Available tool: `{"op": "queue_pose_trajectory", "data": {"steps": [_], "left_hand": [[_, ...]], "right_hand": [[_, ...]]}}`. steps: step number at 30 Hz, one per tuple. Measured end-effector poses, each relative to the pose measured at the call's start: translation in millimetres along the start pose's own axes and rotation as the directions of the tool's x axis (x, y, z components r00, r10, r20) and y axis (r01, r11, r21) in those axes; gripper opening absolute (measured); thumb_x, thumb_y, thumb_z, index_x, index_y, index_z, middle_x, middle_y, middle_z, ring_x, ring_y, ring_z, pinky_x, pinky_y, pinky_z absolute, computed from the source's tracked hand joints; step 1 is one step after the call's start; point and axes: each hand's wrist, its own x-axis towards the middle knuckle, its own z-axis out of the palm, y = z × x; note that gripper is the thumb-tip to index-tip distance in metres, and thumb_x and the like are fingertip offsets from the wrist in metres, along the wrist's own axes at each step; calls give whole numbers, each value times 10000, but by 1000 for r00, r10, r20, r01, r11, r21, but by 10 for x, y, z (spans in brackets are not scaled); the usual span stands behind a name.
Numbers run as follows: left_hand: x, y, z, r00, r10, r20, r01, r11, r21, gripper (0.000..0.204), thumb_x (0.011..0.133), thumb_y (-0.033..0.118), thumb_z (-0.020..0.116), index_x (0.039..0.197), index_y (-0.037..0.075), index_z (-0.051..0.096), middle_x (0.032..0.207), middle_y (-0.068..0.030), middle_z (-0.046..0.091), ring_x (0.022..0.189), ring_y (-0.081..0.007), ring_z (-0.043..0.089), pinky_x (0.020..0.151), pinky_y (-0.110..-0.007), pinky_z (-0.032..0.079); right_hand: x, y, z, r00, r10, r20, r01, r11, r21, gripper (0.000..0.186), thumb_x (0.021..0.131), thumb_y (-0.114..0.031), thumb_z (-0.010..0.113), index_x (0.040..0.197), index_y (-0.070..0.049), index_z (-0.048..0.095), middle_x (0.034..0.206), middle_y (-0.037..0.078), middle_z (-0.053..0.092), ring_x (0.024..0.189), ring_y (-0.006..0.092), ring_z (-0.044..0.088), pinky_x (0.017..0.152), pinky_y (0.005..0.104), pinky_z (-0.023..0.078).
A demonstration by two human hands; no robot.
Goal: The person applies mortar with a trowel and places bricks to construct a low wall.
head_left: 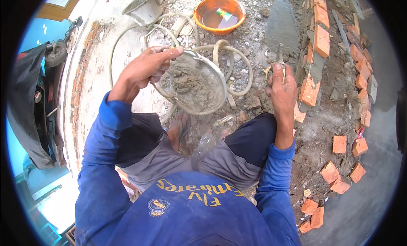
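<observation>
My left hand (pixel 146 67) is closed at the upper left rim of a round bucket (pixel 220 83) with grey wet mortar (pixel 186 83) inside. The bucket is in front of my knees. In my right hand (pixel 283 91) is the handle of a trowel, gripped in a fist. Its broad blade (pixel 283 27) points away from me and is coated with grey mortar, beside a low course of orange bricks (pixel 321 40). A thin string runs along that course, close to a nearer brick (pixel 310 91).
A coiled hose (pixel 250 78) loops around the bucket. Beyond it stand an orange basin (pixel 219 32) of murky water with a small packet and a pale bucket (pixel 144 11). Loose bricks (pixel 330 172) lie to the right. A covered motorbike (pixel 29 102) is at far left.
</observation>
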Motion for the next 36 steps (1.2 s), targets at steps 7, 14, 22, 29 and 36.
{"op": "queue_pose_trajectory", "data": {"steps": [7, 14, 22, 29, 36], "left_hand": [[-183, -311, 149, 991, -133, 24, 133, 991, 26, 298, 1026, 421, 685, 1013, 128, 634, 615, 135, 324, 481, -10, 224, 437, -223, 157], [273, -431, -106, 970, -237, 54, 241, 967, -84, 406, 1098, 484, 514, 1006, 110, 646, 587, 110, 305, 481, -47, 242, 451, -251, 205], [754, -1166, -993, 770, 518, -372, -112, 684, 721, 544, 1010, 480, 604, 1273, 11, 688, 1012, -213, 720, 930, -331, 682, 829, -418, 530], [1164, -1906, -1152, 946, 184, -267, 2, 821, 571, 619, 1018, 462, 568, 1390, -31, 604, 1298, -346, 652, 1235, -470, 624, 1067, -464, 482], [1537, -2105, -1295, 955, 201, -220, -73, 873, 482, 661, 1009, 497, 511, 1147, -123, 695, 1132, -365, 697, 1098, -464, 691, 964, -491, 538]], "right_hand": [[-5, 99, -11, 997, -22, 71, 29, 995, -100, 489, 1077, -412, 565, 1246, 41, 639, 897, 178, 684, 843, 289, 660, 786, 429, 502], [-168, -224, 300, 961, -143, 238, 148, 989, -2, 499, 1081, -384, 555, 1306, 58, 610, 1087, 290, 714, 1011, 404, 694, 897, 467, 507], [-304, -285, 323, 895, -181, 409, 286, 934, -214, 405, 1082, -355, 554, 1253, 3, 634, 967, 306, 714, 928, 481, 707, 795, 514, 523], [-151, -247, 307, 676, -87, 732, 627, 591, -508, 256, 1044, -267, 592, 1048, -12, 619, 696, 293, 654, 724, 527, 662, 658, 605, 492], [-555, -138, 882, 495, 373, 785, 559, 555, -617, 464, 1087, -387, 501, 1218, 37, 637, 830, 313, 714, 742, 506, 708, 685, 587, 544]]}}
